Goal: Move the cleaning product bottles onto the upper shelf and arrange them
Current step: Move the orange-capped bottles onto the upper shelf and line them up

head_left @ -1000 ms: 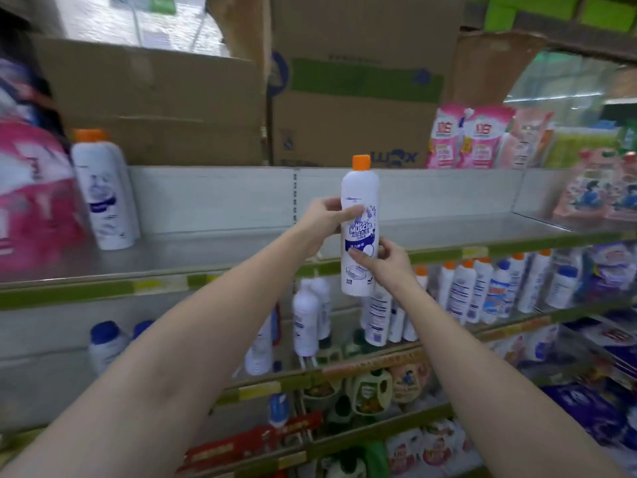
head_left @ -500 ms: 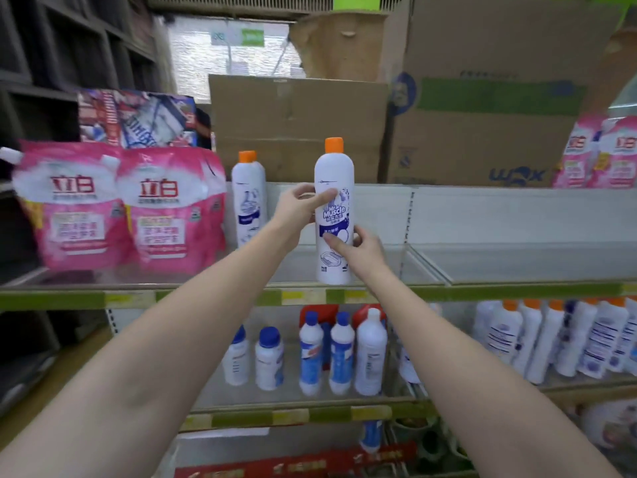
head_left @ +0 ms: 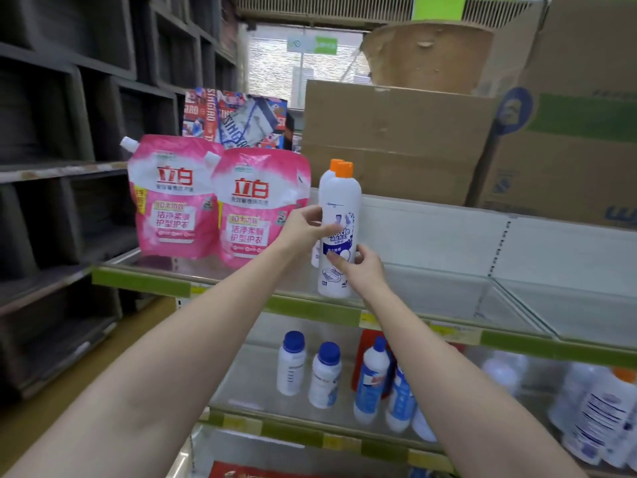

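Note:
I hold a white cleaner bottle (head_left: 339, 205) with an orange cap upright in both hands, just above the front edge of the upper shelf (head_left: 448, 298). My left hand (head_left: 303, 227) grips its middle from the left. My right hand (head_left: 362, 269) grips its lower part from the right. Directly behind it stands a second orange-capped white bottle (head_left: 332, 165) on the shelf, almost wholly hidden. More white bottles with blue caps (head_left: 325, 374) stand on the shelf below.
Two pink detergent pouches (head_left: 262, 208) stand on the upper shelf left of the bottles. Cardboard boxes (head_left: 396, 139) sit above the shelf back. A clear divider (head_left: 517, 305) splits the shelf to the right. Dark shelving fills the left side.
The held bottle has moved left along the upper shelf, from beside the standing orange-capped bottle to right in front of it. Both hands keep their grip.

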The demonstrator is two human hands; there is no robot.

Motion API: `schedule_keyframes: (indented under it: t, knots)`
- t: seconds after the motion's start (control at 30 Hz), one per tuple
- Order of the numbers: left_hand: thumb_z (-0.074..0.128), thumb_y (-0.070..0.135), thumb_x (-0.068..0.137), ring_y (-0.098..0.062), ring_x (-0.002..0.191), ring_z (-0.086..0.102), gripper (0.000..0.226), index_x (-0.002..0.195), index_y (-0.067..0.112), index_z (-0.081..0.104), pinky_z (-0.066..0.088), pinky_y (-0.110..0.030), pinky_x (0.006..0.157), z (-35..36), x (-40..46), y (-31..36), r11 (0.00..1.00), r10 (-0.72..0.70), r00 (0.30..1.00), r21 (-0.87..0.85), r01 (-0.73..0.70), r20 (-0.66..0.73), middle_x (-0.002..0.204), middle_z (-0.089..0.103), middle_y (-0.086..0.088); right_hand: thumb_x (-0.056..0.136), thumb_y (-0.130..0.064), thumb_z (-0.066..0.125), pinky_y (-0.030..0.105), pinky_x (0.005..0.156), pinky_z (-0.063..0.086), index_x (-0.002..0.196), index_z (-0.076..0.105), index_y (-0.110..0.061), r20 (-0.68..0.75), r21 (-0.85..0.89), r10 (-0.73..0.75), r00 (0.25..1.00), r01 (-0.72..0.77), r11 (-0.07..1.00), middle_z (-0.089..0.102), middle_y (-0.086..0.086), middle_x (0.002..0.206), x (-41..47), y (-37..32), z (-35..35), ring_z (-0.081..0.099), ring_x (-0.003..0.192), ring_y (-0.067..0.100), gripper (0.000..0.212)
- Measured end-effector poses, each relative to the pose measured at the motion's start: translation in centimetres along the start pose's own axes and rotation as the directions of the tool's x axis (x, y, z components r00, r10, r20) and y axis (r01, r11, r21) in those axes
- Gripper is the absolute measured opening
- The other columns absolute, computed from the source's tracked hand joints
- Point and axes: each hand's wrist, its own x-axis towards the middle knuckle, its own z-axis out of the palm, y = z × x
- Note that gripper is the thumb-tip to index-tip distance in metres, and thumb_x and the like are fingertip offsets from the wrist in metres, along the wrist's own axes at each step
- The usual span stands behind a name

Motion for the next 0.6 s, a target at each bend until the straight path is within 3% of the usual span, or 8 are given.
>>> schedule_keyframes:
  t: [0.07,0.1,0.2,0.27,0.47,0.6]
  knots:
    - [0.079,0.012,0.084,-0.022,0.094,0.074,0.033,0.116,0.008,0.071,0.057,-0.022,0.060,-0.4,0.2,-0.5,0.999,0.003,1.000,0.039,-0.002,-0.019,0.109,0.076,-0.006,0.085,-0.029,0.081,0.033,0.074,0.059,0.117,0.064,-0.016,0.021,0.030,0.023,1.000,-0.024,0.999,0.074,0.004,0.104,0.7,0.1,0.8,0.073,0.093,0.022,0.038]
    - [0.080,0.013,0.084,-0.023,0.094,0.074,0.033,0.115,0.008,0.071,0.058,-0.023,0.062,-0.6,0.5,-0.8,0.999,0.004,1.000,0.041,-0.003,-0.027,0.109,0.076,-0.006,0.086,-0.027,0.080,0.033,0.075,0.059,0.117,0.062,-0.016,0.029,0.038,0.030,0.999,-0.032,0.999,0.073,0.005,0.105,1.0,0.0,1.0,0.072,0.093,0.022,0.037]
    - [0.080,0.017,0.084,-0.022,0.096,0.074,0.033,0.115,0.009,0.071,0.062,-0.041,0.081,-0.9,1.8,-1.9,0.999,0.006,0.999,0.053,-0.004,-0.043,0.107,0.076,-0.004,0.087,-0.028,0.079,0.039,0.083,0.059,0.118,0.061,-0.017,0.035,-0.002,0.049,0.998,-0.049,0.999,0.071,0.002,0.106,2.3,0.3,1.4,0.070,0.096,0.022,0.038]
    - [0.082,0.021,0.083,-0.019,0.096,0.073,0.037,0.115,0.009,0.068,0.061,-0.042,0.084,-1.0,2.5,-2.3,0.994,0.023,0.996,0.106,-0.013,-0.091,0.107,0.076,-0.004,0.086,-0.032,0.080,0.041,0.084,0.059,0.116,0.062,-0.019,0.019,-0.064,0.042,0.999,-0.041,0.997,0.071,0.000,0.105,3.1,0.5,1.7,0.070,0.096,0.021,0.037]
    - [0.079,0.021,0.086,0.002,0.085,0.065,0.031,0.109,0.016,0.059,0.052,-0.012,0.062,-0.3,3.6,-3.2,0.977,0.076,0.978,0.211,-0.033,-0.197,0.094,0.067,0.014,0.086,-0.035,0.079,0.048,0.087,0.059,0.112,0.060,-0.024,0.017,-0.133,0.037,0.999,-0.034,0.991,0.071,-0.002,0.103,5.1,0.9,2.4,0.070,0.096,0.022,0.033]
    - [0.074,0.018,0.090,0.003,0.082,0.063,0.030,0.114,0.010,0.059,0.050,-0.008,0.057,0.2,4.3,-3.7,0.973,0.071,0.968,0.232,-0.014,-0.239,0.101,0.066,0.005,0.088,-0.035,0.077,0.049,0.084,0.060,0.114,0.058,-0.018,0.018,-0.156,0.062,0.998,-0.059,0.986,0.069,0.001,0.105,6.4,1.0,2.9,0.068,0.091,0.022,0.037]
